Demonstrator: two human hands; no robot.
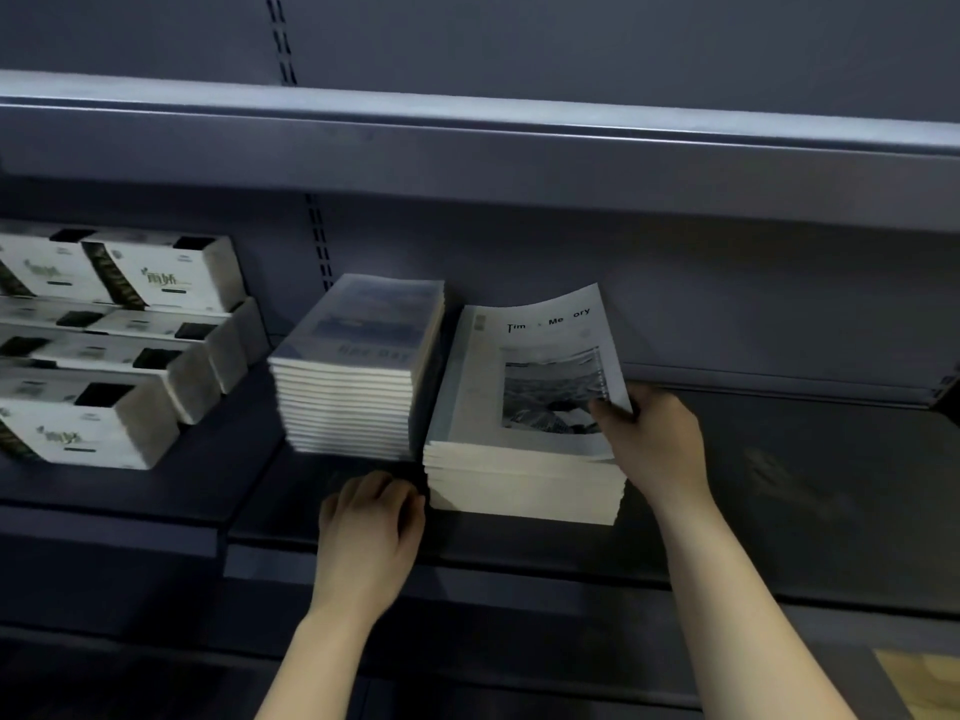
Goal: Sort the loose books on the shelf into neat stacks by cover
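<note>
Two stacks of thin books stand side by side on the dark shelf (779, 491). The left stack (353, 387) has bluish covers. The right stack (519, 475) has white covers with a grey photo. My right hand (654, 439) grips the right edge of the top white book (545, 366), which lies on the right stack, its far edge curling upward. My left hand (371, 517) rests on the shelf in front of the left stack, fingers curled, touching the lower left corner of the right stack and holding nothing.
Several white tissue boxes (114, 350) are piled at the left of the shelf. An upper shelf (467, 148) overhangs close above. The shelf's front lip (467, 569) runs below the stacks. A tan object (919, 678) shows at the bottom right.
</note>
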